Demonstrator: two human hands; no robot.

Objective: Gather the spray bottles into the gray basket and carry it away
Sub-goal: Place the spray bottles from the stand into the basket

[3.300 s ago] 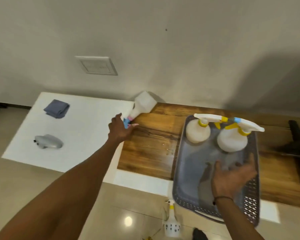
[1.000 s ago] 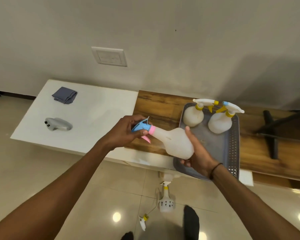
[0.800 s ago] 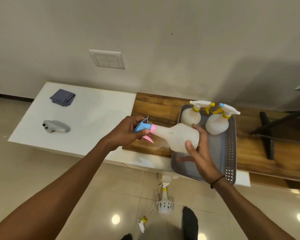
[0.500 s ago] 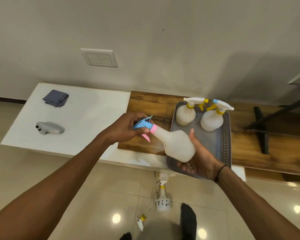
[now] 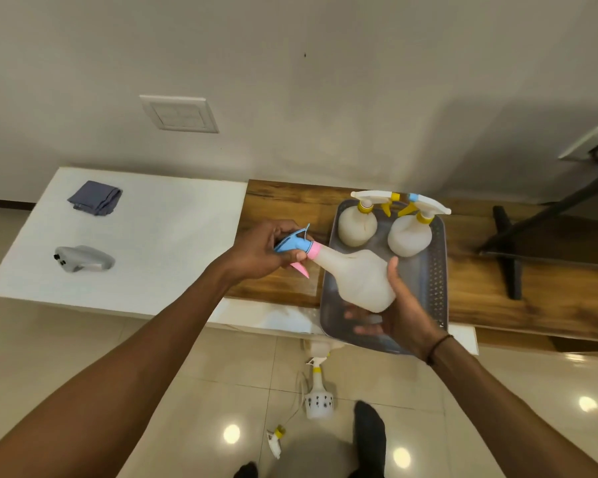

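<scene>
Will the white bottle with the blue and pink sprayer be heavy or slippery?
The white plastic bottle with the blue and pink sprayer probably feels light; no liquid shows through it. It looks smooth, maybe slippery: the left hand grips its sprayer, the right hand cups its base. Its round body might roll.

Both hands [image 5: 266, 251] hold a spray bottle [image 5: 354, 276] over the gray basket [image 5: 439, 270]

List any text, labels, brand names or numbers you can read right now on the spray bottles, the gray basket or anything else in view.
None readable.
The held spray bottle: plain translucent body, no label visible.
The two bottles in the gray basket: no print visible.
The floor bottle: dark dots only, too small to tell as text.
The wall plate: blank.
The gray device: no marking legible.
</scene>
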